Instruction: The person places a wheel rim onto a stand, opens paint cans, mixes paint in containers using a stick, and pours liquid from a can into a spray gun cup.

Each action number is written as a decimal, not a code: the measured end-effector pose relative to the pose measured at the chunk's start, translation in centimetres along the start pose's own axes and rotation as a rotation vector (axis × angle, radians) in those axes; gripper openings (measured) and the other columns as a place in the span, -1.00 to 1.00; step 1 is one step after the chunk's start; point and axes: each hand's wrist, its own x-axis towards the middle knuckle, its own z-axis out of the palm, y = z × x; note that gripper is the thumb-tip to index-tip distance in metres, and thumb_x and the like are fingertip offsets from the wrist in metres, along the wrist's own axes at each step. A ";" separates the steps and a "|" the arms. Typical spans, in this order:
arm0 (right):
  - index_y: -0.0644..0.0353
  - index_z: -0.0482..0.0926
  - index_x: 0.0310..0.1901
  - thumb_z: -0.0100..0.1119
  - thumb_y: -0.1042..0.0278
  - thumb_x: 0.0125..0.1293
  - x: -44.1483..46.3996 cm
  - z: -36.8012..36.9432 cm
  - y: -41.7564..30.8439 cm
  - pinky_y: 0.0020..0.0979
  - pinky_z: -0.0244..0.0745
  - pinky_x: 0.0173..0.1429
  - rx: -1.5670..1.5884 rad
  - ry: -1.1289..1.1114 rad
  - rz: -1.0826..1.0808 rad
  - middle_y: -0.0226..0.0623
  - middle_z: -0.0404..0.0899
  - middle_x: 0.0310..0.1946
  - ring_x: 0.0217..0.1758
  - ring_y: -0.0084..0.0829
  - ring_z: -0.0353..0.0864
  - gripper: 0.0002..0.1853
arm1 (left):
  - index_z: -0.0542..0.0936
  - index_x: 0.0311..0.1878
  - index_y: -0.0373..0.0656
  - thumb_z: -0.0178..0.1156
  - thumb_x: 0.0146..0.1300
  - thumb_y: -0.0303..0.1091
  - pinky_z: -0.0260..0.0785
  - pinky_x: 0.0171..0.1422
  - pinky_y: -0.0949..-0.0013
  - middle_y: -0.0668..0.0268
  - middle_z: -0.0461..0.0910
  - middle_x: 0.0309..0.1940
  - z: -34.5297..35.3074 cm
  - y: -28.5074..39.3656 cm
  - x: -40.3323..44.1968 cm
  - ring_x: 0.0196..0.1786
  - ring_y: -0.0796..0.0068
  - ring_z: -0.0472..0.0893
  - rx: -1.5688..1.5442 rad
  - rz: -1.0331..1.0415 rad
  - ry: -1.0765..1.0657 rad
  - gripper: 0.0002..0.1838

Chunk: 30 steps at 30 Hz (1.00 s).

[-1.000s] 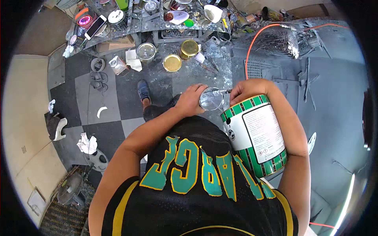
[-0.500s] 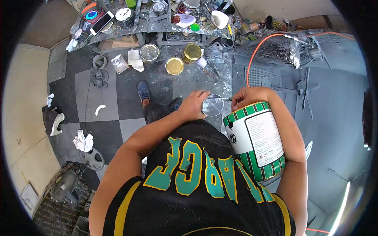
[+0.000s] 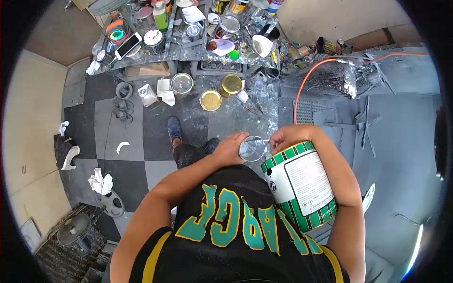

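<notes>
A clear plastic cup (image 3: 252, 149) is gripped from its left side by my left hand (image 3: 230, 148), its round mouth facing up. Against my body, under my right arm, a large green and white metal can (image 3: 302, 186) leans with its top end toward the cup. My right hand (image 3: 291, 136) curls over the can's top edge, fingers bent down beside the cup. Something thin and shiny shows between the cup and those fingers; I cannot tell whether it is liquid or a tool. The can's mouth is hidden from me.
A cluttered bench (image 3: 188, 54) ahead holds cans, cups and a phone (image 3: 128, 46). Gold-lidded tins (image 3: 211, 100) and a clear-topped container (image 3: 182, 83) stand before it. An orange hose (image 3: 302, 85) curves at right. A fan (image 3: 75, 228) stands lower left.
The whole scene sits lower in the view as my head has shifted up. Cup and can remain in my hands, and the gap between them looks smaller.
</notes>
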 end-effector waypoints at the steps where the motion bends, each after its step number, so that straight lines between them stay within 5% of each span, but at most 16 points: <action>1: 0.24 0.67 -0.03 0.33 0.19 0.46 0.2 -0.1 0.4 -0.51 0.57 -0.15 -0.010 0.002 -0.015 -0.40 0.74 -0.25 -0.20 -0.63 0.66 -0.73 | 0.38 0.35 -0.16 0.60 -0.18 -0.21 0.36 0.44 0.00 -0.03 0.50 0.30 0.2 -0.2 0.0 0.34 -0.11 0.50 0.015 0.003 0.003 -0.05; 15: 0.23 0.65 0.00 0.36 0.13 0.44 -0.7 0.0 -0.2 -0.51 0.58 -0.14 -0.028 -0.001 0.040 -0.37 0.75 -0.20 -0.17 -0.61 0.68 -0.67 | 0.35 0.40 -0.15 0.59 -0.18 -0.24 0.36 0.46 0.00 -0.05 0.49 0.30 0.6 -0.7 0.8 0.36 -0.13 0.48 -0.012 -0.001 -0.034 -0.01; 21: 0.25 0.65 -0.01 0.34 0.15 0.45 0.7 -0.4 3.0 -0.50 0.60 -0.16 0.002 0.015 -0.115 -0.34 0.75 -0.20 -0.16 -0.59 0.70 -0.69 | 0.37 0.38 -0.20 0.61 -0.21 -0.23 0.35 0.46 0.00 -0.09 0.49 0.28 1.6 -1.9 0.7 0.34 -0.16 0.49 -0.045 0.077 0.043 0.00; 30: 0.23 0.64 -0.03 0.37 0.12 0.43 -0.1 -0.3 0.8 -0.52 0.57 -0.21 0.009 0.012 0.014 -0.39 0.75 -0.24 -0.22 -0.64 0.68 -0.67 | 0.35 0.40 -0.22 0.60 -0.22 -0.27 0.32 0.49 0.02 -0.10 0.49 0.30 0.6 -1.0 0.9 0.38 -0.15 0.46 -0.041 0.000 -0.013 0.02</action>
